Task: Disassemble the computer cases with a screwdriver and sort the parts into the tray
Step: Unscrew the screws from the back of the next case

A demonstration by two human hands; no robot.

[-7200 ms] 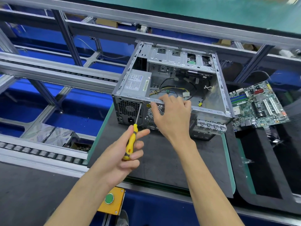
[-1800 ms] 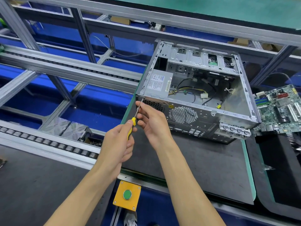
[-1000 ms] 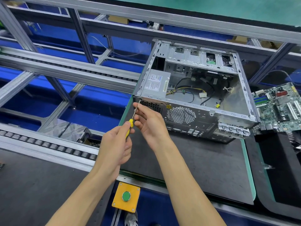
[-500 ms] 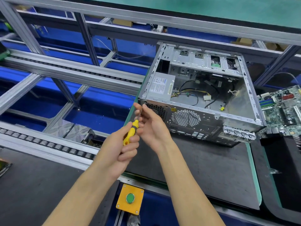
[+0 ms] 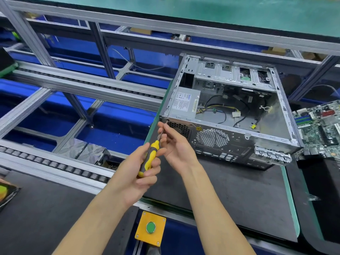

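An open grey computer case (image 5: 228, 142) lies on its side on a dark mat (image 5: 230, 199), with the power supply (image 5: 184, 102) and loose cables inside. My left hand (image 5: 139, 173) grips the yellow-and-black handle of a screwdriver (image 5: 150, 156). Its tip touches the case's rear top-left corner. My right hand (image 5: 176, 144) pinches the screwdriver's metal shaft close to the tip. Whether a screw is on the tip is hidden by my fingers.
A green motherboard (image 5: 320, 129) lies to the right of the case. A roller conveyor rail (image 5: 55, 166) runs on the left, with a patterned box (image 5: 82, 151) behind it. A yellow box with a green button (image 5: 150, 227) sits at the front edge.
Over seven seconds the screwdriver moved from the case's rear panel to its top-left corner, and my right hand left the case rim for the shaft. In the last second little moved.
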